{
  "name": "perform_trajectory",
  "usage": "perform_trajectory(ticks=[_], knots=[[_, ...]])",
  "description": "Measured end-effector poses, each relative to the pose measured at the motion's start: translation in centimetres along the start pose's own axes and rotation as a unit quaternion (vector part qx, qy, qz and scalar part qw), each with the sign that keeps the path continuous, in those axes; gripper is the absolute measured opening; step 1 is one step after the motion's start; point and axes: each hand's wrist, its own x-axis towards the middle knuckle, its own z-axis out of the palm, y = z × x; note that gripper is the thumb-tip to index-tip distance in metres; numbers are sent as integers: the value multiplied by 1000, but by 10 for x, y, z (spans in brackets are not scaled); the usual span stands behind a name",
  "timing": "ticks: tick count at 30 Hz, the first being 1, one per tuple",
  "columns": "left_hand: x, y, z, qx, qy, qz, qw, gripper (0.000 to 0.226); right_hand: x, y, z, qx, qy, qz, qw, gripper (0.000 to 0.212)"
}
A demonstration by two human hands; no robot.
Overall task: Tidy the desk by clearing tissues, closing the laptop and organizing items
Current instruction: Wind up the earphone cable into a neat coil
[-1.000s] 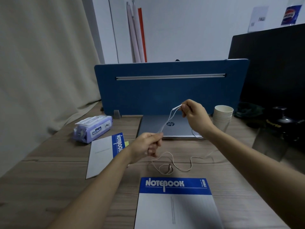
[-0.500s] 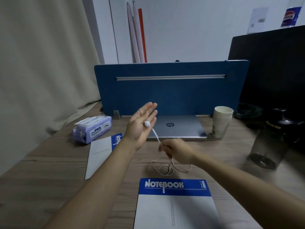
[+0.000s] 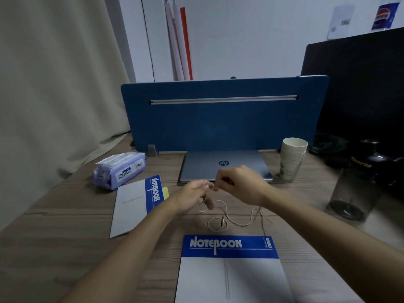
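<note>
A thin white earphone cable [image 3: 227, 219] lies in loose loops on the wooden desk [image 3: 65, 226], its upper end lifted between my hands. My right hand [image 3: 238, 184] pinches the cable at its fingertips just in front of the laptop. My left hand [image 3: 194, 196] is blurred beside it, fingers extended with cable running across them. The silver laptop [image 3: 225, 166] lies with its lid down against the blue divider. A purple tissue pack [image 3: 120, 169] sits at the left.
A blue-and-white notebook [image 3: 229, 270] lies at the near edge, another notebook [image 3: 137, 204] at the left with a yellow note under it. Stacked paper cups [image 3: 291, 160] stand right of the laptop. A dark transparent bottle [image 3: 358, 189] stands at right. The blue divider [image 3: 223, 119] closes the back.
My left hand has dropped from its raised open-palm pose toward the desk. My right hand has risen to meet it, bringing the cable up to the left fingers.
</note>
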Motion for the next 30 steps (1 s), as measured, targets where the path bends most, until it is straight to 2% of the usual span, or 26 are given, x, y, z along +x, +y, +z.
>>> perform_trajectory(ticks=[3,5,7,11,14,18,20,23,25,30], knots=[[-1,2,0,-26,-10,-5,1000,50,5,8,-6,42,15,5,999,10],[0,7,1,-56,-43,-19,997,68,8,10,-6,66,26,2,997,8],[-1,13,2,-117,-92,-39,988,77,12,11,-6,75,38,0,996,9],[-6,25,1,-281,-200,-40,938,78,17,13,-5,97,47,-3,994,9],[-6,28,-4,-414,-219,7,883,85,16,16,2,123,41,34,991,13],[-1,28,-12,-559,-191,62,805,95,6,20,14,126,-26,75,989,29],[1,29,-16,-586,-169,74,789,98,2,17,19,118,-49,68,989,37],[4,25,-16,-619,-120,78,772,103,0,13,28,121,-70,72,988,27],[5,21,-16,-630,-65,82,769,101,0,11,33,120,-90,76,986,23],[6,11,-22,-593,72,66,799,92,-5,11,37,113,-172,71,976,24]])
